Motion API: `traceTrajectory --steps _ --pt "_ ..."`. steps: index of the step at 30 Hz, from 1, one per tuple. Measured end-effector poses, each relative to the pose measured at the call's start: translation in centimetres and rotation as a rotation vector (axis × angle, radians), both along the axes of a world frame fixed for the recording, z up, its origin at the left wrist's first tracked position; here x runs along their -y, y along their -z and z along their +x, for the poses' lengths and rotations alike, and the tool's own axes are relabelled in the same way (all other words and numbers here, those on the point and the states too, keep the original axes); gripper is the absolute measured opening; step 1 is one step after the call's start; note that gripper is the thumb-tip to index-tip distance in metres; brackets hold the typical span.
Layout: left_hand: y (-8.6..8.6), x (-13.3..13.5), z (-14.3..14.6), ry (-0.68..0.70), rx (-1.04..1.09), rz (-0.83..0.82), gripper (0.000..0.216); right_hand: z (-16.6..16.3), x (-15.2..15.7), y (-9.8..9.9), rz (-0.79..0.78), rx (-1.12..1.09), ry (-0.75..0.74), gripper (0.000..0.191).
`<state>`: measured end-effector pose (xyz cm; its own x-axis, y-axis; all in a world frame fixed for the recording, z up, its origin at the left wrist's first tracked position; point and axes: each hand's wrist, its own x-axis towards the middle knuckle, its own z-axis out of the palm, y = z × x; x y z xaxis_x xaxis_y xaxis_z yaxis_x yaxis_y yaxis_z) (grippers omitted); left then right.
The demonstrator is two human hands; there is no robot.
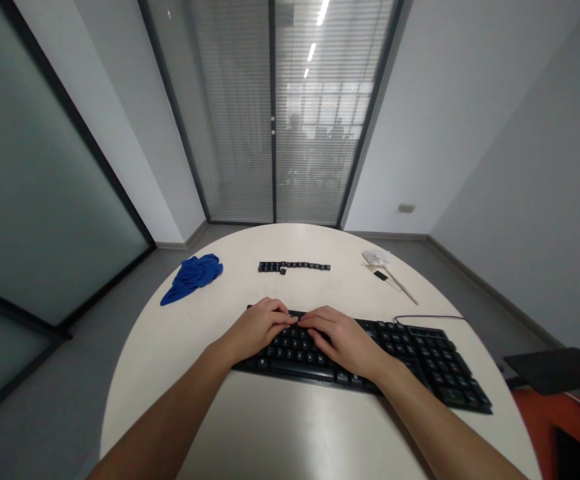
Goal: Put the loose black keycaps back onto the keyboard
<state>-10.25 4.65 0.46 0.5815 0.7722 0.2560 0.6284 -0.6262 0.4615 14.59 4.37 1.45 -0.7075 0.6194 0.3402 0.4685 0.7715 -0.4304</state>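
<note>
A black keyboard (420,360) lies across the round white table (280,427), angled a little to the right. My left hand (257,327) rests on the keyboard's upper left part with its fingers curled down onto the keys. My right hand (343,340) lies beside it, fingers bent and pressed to the top key rows. The fingertips of both hands meet near the keyboard's top edge. What they pinch, if anything, is hidden. A row of loose black keycaps (294,267) lies on the table beyond the keyboard.
A crumpled blue cloth (193,277) lies at the table's far left. Small tools, a thin stick and a white wad (383,267) sit at the far right. The keyboard's cable (430,317) runs off right. A dark chair (555,370) stands at right.
</note>
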Motion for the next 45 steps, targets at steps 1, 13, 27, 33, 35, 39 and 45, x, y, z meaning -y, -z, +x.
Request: traceTrajectory --steps 1,13,27,33,35,39,45 --pt "0.1 0.0 0.0 0.004 0.001 0.005 0.024 0.0 0.0 0.0 -0.001 -0.001 0.0 0.03" --pt "-0.2 0.1 0.2 -0.04 0.134 -0.062 0.008 -0.1 -0.1 -0.1 -0.021 -0.005 0.003 0.03" --pt "-2.1 0.8 -0.2 0.062 -0.116 0.132 0.019 -0.1 0.2 -0.3 0.005 0.061 -0.015 0.03" --pt "-1.6 0.5 -0.7 0.057 -0.088 0.08 0.021 -0.5 1.2 -1.2 0.032 0.12 0.008 0.042" --pt "-1.2 0.2 -0.9 0.059 -0.049 0.059 0.023 -0.5 1.3 -1.2 0.046 0.14 0.004 0.043" --pt "-0.7 -0.2 -1.4 0.082 0.03 0.026 0.024 -0.5 1.2 -0.9 0.08 0.137 -0.002 0.041" --pt "-1.1 0.0 -1.0 0.068 0.035 0.07 0.02 -0.6 1.2 -1.0 0.076 0.151 0.0 0.042"
